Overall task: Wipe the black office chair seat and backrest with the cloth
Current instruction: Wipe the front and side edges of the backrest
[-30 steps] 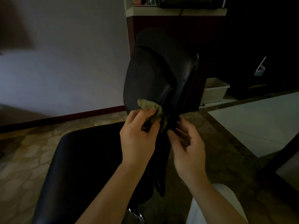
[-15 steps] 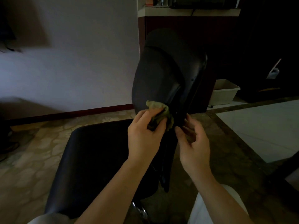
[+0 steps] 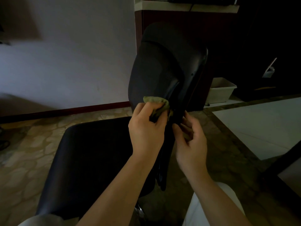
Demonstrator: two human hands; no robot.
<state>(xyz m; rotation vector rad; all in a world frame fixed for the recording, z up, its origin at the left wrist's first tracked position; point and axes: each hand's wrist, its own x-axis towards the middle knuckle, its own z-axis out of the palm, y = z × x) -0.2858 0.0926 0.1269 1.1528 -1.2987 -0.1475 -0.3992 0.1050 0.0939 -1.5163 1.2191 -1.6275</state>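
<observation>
The black office chair stands in front of me, its backrest upright at centre and its flat seat spreading to the lower left. My left hand grips a crumpled green cloth and holds it against the backrest's lower edge. My right hand is just right of the backrest's support bar, fingers curled loosely near the bar; whether they hold it is hidden in the dark.
A white wall with a dark red skirting runs behind the chair. A dark cabinet stands behind the backrest, with a white plastic tub on the patterned floor to its right. A dark diagonal bar crosses the right edge.
Both hands stayed at the base of the backrest with the cloth pressed there. The view drifted, so the chair and hands sit a little further right in the frame than before.
</observation>
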